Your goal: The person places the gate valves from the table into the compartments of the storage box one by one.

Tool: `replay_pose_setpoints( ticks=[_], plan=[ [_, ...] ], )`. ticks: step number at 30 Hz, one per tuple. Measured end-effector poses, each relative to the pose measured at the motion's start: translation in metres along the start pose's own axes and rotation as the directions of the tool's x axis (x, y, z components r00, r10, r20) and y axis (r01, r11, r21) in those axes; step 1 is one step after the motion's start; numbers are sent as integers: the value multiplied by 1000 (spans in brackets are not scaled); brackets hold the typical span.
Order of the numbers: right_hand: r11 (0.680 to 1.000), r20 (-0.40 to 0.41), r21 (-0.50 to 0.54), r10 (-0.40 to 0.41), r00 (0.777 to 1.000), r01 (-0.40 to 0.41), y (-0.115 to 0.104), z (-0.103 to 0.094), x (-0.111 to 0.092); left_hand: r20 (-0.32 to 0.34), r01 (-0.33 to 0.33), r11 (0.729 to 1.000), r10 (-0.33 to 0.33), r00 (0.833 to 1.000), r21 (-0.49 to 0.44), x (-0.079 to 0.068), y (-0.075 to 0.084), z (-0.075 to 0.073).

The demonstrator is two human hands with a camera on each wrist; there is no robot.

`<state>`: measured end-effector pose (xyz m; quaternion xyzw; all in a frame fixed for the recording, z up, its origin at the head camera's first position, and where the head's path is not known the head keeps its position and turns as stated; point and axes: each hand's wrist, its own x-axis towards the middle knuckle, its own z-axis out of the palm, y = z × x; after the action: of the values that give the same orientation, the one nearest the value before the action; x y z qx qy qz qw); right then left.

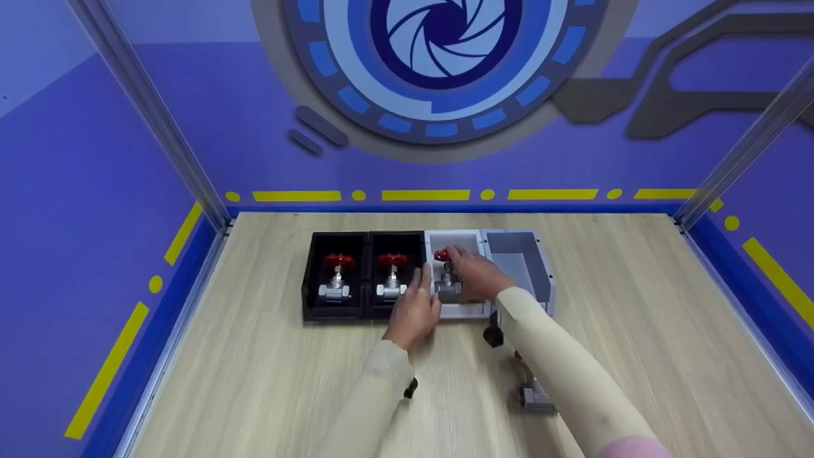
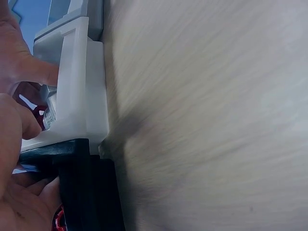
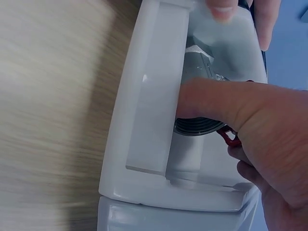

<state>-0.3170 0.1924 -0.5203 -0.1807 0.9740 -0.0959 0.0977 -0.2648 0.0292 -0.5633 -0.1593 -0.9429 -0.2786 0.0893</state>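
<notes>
Head cam: right hand (image 1: 478, 275) has a red-handwheel valve (image 1: 449, 288) pinched, down in the white bin (image 1: 463, 311). Left hand (image 1: 413, 313) straddles the wall beside the 2 black bins (image 1: 338, 312), which hold 1 valve each.

Left wrist: thumb (image 2: 30, 124) white side, fingers (image 2: 49, 193) black side, can't tell if they're squeezing.

Right wrist: right thumb (image 3: 202, 98) on the valve body.
</notes>
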Motion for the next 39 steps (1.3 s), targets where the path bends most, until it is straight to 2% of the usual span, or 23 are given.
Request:
replay_pose_setpoints(
  ticks=[7,19,29,39],
  plan=[
    [999,5,2,35,999,-35,-5,-2,-4,-12,-5,1000,5,1000,-4,-1,0,1],
    [998,1,-14,64,998,-64,-7,-2,-2,29,26,999,-26,999,-20,0,3,-1],
    [996,-32,-71,52,998,-54,-5,3,4,-18,-7,1000,7,1000,12,1,1,0],
    [994,-27,-99,47,999,-50,-9,4,3,20,28,1000,-28,999,-12,-1,-1,0]
  ],
)
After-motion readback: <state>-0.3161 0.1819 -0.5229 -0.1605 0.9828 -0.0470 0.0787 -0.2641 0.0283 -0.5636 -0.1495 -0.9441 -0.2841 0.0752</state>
